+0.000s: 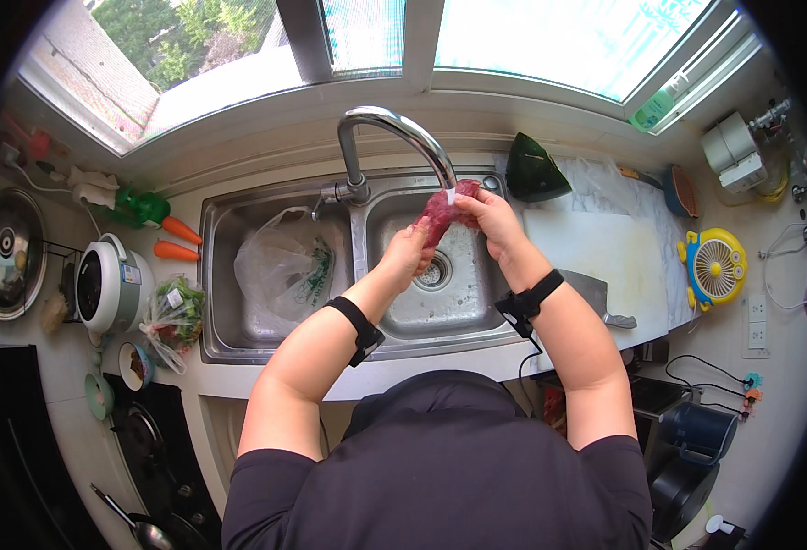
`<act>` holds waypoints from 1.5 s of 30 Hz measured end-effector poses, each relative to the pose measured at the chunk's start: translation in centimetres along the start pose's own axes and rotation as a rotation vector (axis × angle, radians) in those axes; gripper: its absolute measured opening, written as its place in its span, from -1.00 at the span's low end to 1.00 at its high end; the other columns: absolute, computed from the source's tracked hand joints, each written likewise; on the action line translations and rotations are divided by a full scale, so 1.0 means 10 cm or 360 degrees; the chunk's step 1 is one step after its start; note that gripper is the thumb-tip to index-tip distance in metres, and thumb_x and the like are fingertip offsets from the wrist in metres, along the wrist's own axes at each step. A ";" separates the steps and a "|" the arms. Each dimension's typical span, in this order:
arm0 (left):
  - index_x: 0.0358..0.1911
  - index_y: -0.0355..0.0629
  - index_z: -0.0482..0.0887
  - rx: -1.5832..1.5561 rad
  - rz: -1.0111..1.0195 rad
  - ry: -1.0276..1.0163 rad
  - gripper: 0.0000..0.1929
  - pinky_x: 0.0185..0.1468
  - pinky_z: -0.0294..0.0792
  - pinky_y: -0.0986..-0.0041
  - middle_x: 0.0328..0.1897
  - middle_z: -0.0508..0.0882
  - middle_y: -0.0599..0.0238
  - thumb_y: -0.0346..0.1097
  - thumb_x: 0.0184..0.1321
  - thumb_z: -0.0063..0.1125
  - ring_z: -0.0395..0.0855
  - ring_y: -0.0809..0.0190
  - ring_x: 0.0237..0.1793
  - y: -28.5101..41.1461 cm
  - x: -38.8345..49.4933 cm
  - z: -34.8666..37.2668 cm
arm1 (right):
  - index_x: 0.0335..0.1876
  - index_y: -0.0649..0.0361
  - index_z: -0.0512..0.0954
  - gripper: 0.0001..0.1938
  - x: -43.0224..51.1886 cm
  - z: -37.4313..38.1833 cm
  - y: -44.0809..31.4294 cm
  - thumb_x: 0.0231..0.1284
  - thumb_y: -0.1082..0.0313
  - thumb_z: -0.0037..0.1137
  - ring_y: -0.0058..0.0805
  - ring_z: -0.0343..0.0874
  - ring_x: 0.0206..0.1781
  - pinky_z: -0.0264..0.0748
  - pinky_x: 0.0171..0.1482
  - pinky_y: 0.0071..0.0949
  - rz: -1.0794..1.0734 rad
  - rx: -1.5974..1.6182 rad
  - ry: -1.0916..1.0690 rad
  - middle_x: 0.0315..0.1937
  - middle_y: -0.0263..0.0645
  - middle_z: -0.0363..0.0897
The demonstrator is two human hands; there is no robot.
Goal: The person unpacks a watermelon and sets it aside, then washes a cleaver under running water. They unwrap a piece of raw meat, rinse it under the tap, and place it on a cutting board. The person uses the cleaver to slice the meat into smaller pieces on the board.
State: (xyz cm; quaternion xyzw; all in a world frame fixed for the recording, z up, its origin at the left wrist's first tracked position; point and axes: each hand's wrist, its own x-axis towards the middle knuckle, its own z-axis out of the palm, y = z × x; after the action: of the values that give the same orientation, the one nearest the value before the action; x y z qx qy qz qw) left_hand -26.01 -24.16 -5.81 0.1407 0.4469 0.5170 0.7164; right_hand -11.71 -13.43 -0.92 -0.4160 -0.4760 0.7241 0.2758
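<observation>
A piece of raw red meat (438,208) is stretched between my two hands above the right basin of the stainless steel double sink (403,309). My left hand (407,256) grips its lower end, fingers curled around it. The upper end is in my right hand (489,216), pinched by thumb and fingers. Water runs from the spout of the chrome faucet (403,127) onto the meat. Below it the drain strainer (434,271) is partly hidden by my left hand.
A clear plastic bag (266,268) lies in the left basin. On the right, a cleaver (586,292) rests on a white cutting board (623,254), near a watermelon wedge (534,172) and a yellow fan (716,268). Carrots (175,251), bagged vegetables (180,313) and a rice cooker (111,285) stand left.
</observation>
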 end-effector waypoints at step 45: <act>-0.02 -0.11 0.51 -0.0581 -0.0067 -0.0103 -0.64 -0.18 0.47 -0.02 -0.25 0.65 0.17 -0.09 0.25 -0.21 0.65 0.06 -0.23 0.22 0.16 0.37 | -0.24 0.30 0.63 -0.81 -0.07 0.12 -0.35 0.20 0.35 0.07 -0.47 0.61 -0.41 0.50 -0.30 -0.46 -0.0341 -0.0893 -0.0118 -0.44 -0.17 0.67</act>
State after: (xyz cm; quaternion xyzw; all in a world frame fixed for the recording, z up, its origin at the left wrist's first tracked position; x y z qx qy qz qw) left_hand -24.40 -20.86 -3.08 0.0155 0.3251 0.5696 0.7547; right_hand -12.38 -13.09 2.79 -0.3967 -0.7085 0.5456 0.2075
